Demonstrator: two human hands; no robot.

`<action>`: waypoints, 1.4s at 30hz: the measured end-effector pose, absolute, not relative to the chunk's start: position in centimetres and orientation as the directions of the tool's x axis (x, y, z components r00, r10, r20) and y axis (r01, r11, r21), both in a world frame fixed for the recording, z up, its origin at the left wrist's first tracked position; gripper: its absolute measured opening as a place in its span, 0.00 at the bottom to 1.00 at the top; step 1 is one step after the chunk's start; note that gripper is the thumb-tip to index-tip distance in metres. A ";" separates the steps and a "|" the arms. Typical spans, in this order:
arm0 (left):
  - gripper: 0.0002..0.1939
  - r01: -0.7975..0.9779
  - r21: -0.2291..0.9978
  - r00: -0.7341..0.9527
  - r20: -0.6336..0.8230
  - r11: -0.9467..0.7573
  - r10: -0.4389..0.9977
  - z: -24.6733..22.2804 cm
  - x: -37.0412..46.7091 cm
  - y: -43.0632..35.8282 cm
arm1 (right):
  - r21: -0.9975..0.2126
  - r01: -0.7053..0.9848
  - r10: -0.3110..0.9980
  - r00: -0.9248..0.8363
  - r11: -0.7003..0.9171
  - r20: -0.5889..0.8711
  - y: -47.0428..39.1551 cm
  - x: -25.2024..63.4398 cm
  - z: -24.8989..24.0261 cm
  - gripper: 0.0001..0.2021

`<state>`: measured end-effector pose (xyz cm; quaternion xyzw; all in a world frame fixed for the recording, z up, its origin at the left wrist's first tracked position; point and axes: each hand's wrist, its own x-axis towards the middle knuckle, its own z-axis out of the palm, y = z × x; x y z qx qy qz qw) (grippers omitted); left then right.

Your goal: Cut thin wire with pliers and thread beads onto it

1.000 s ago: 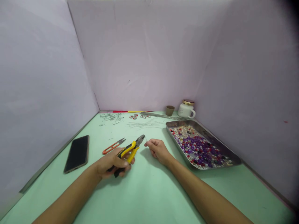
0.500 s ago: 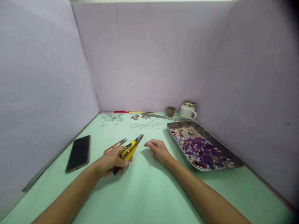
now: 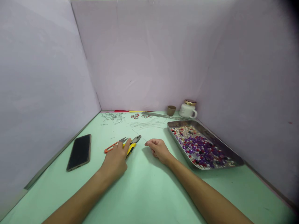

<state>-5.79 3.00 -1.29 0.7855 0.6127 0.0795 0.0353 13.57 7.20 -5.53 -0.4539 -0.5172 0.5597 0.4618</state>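
Observation:
My left hand (image 3: 116, 158) lies back-up over the handles of the yellow-and-black pliers (image 3: 131, 148), its fingers draped round them. The pliers rest low at the table, jaws pointing away to the right; part of the handles is hidden under the hand. Just left of them are orange-handled thread snips (image 3: 111, 147), partly covered by my fingers. My right hand (image 3: 159, 150) is closed in a pinch on the end of a thin wire (image 3: 139, 136). From the fingertips that wire runs up and left, past the tips of the pliers.
A metal tray (image 3: 183, 154) of mixed beads stands at right. Behind lie loose wires (image 3: 147, 124), beaded rings (image 3: 135, 116), a heap of wire pieces (image 3: 113, 116) and long rods (image 3: 163, 116). A brown cup (image 3: 171, 110) and lidded white mug (image 3: 187, 110) stand farther back. A phone (image 3: 79, 152) lies left.
My left hand has turned palm-down and lowered the pliers toward the table beside the snips. My right hand stays nearly in place; its wire now slants farther left.

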 end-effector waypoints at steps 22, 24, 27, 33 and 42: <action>0.43 0.956 0.191 0.217 0.056 -0.223 0.975 -0.6 -5.8 2.9 | -0.999 0.046 0.984 -0.179 0.006 -0.002 7.0 13.6 -5.4 0.10; 0.42 0.934 0.286 0.207 0.051 -0.213 0.977 -0.6 -5.6 2.8 | -0.998 0.058 0.984 -0.177 0.010 0.000 7.0 13.6 -5.3 0.10; 0.34 0.645 0.760 0.314 -0.174 -0.075 0.934 0.0 -6.1 3.0 | -0.997 0.069 0.983 -0.185 0.017 0.004 6.8 13.6 -5.1 0.11; 0.28 -0.034 0.857 0.722 -0.334 0.514 0.605 1.0 -7.5 3.1 | -0.999 -0.018 0.973 -0.223 0.047 0.050 6.7 13.8 -5.0 0.12; 0.35 0.803 0.555 0.296 -0.056 -0.216 0.954 0.0 -6.2 3.1 | -0.998 0.060 0.982 -0.186 0.021 0.010 6.9 13.7 -5.2 0.11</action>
